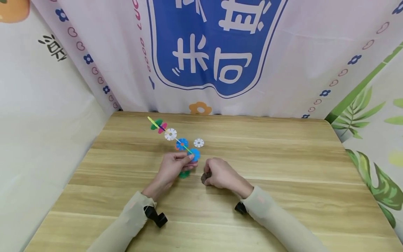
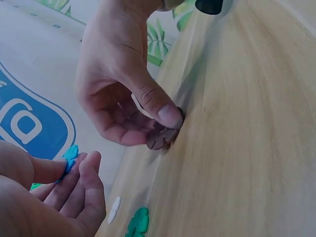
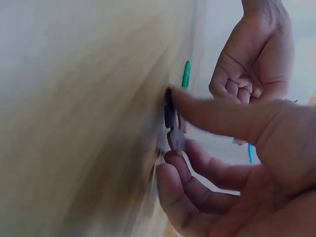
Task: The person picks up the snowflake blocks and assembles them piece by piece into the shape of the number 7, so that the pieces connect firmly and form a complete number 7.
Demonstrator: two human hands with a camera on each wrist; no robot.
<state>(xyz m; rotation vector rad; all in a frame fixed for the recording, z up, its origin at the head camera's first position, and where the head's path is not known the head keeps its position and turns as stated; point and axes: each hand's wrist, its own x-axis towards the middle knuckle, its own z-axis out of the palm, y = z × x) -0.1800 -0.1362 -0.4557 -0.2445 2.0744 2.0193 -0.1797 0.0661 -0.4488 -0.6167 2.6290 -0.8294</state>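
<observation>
My left hand (image 1: 168,168) pinches a blue notched disc (image 1: 194,154) between thumb and fingers. That disc is the near end of a chain of interlocking snowflake discs, which slants away to the far left through a second blue disc (image 1: 182,144), a white disc (image 1: 170,134), a pink one and a green one, ending in a yellow disc (image 1: 152,121). Just to the right, my right hand (image 1: 221,173) pinches a brown notched disc (image 2: 160,137) on edge, at or just above the tabletop. Fingers partly cover it in the right wrist view.
A loose white disc (image 1: 199,142) lies on the wooden table (image 1: 283,157) beyond my hands. Close under my left hand is a green disc (image 2: 138,222). Printed cloths hang behind the table and at its sides.
</observation>
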